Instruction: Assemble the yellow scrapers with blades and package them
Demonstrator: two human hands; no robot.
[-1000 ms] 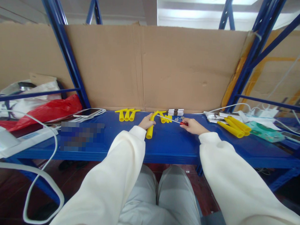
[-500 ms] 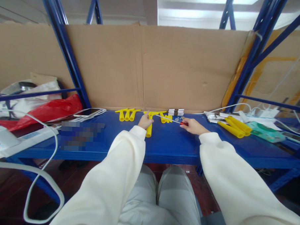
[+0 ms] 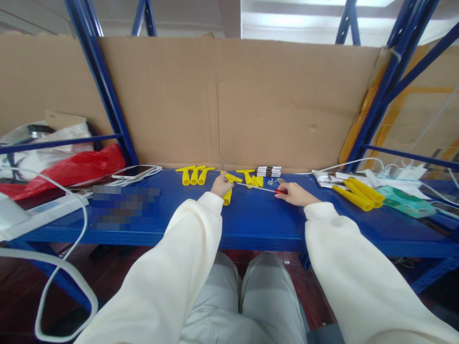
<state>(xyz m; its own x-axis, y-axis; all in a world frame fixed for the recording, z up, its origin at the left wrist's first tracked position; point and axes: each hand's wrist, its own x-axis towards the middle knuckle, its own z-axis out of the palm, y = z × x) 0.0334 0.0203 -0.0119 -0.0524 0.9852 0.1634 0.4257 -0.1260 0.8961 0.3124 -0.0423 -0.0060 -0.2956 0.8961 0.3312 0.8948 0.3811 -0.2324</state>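
My left hand [image 3: 221, 185] grips a yellow T-shaped piece [image 3: 227, 197] near the middle of the blue shelf, its handle pointing toward me. Held in my right hand [image 3: 294, 193] is a screwdriver [image 3: 280, 192] with a red handle; its long shaft runs left, and the tip is at or near the yellow piece. Three yellow T-shaped pieces [image 3: 194, 175] lie to the left. Between my hands, farther back, are another yellow T-shaped piece [image 3: 247, 177] and smaller yellow parts [image 3: 257, 181]. Small metal bits [image 3: 270, 182] lie before a stack of white strips [image 3: 269, 171].
On the right are yellow tubes [image 3: 360, 194], a green packet [image 3: 405, 201] and white cables. A red bag [image 3: 77, 168], a power strip [image 3: 41, 217] and a coiled cable sit at left. Cardboard [image 3: 293, 104] stands behind the blue shelf [image 3: 265, 214].
The yellow piece in my left hand has turned, its crossbar now slanting and its handle slightly higher. The screwdriver lies more level, its tip a little lower.
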